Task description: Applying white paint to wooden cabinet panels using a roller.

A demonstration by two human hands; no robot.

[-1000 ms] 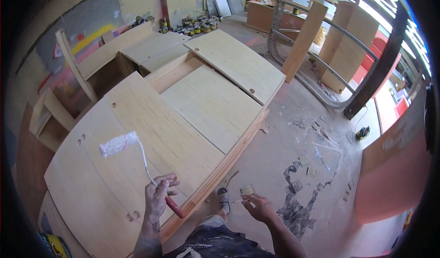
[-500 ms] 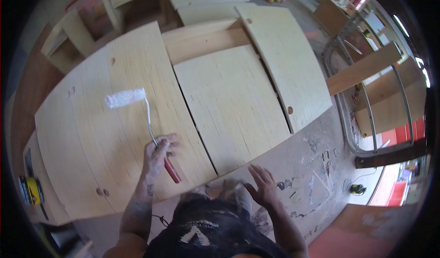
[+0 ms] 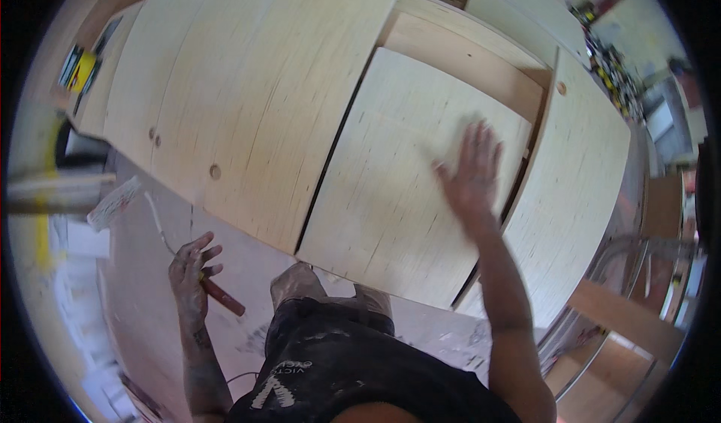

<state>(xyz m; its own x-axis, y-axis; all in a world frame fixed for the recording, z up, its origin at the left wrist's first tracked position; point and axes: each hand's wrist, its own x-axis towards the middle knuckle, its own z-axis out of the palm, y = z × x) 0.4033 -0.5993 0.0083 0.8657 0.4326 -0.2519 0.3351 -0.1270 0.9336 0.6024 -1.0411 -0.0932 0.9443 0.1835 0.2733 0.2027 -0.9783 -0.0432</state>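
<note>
Off the left front edge of the boards, my left hand (image 3: 194, 273) is closed round a paint roller (image 3: 114, 204). The roller has a white fluffy sleeve, a bent wire and a red handle whose end sticks out to the right of my hand. My right hand (image 3: 473, 171) is spread flat, palm down, over the middle pale wooden panel (image 3: 375, 190). It holds nothing; whether the palm touches the wood or hovers just above it I cannot tell.
A wide pale board (image 3: 255, 85) lies left of the middle panel, another board (image 3: 578, 168) right of it, with dark gaps between. A yellow and black item (image 3: 79, 69) sits at far left. A wooden plank (image 3: 631, 310) and metal frame stand at lower right.
My left hand has carried the roller from above the left board to beyond its front edge. My right hand has moved from the front edge forward over the middle panel. The view has turned.
</note>
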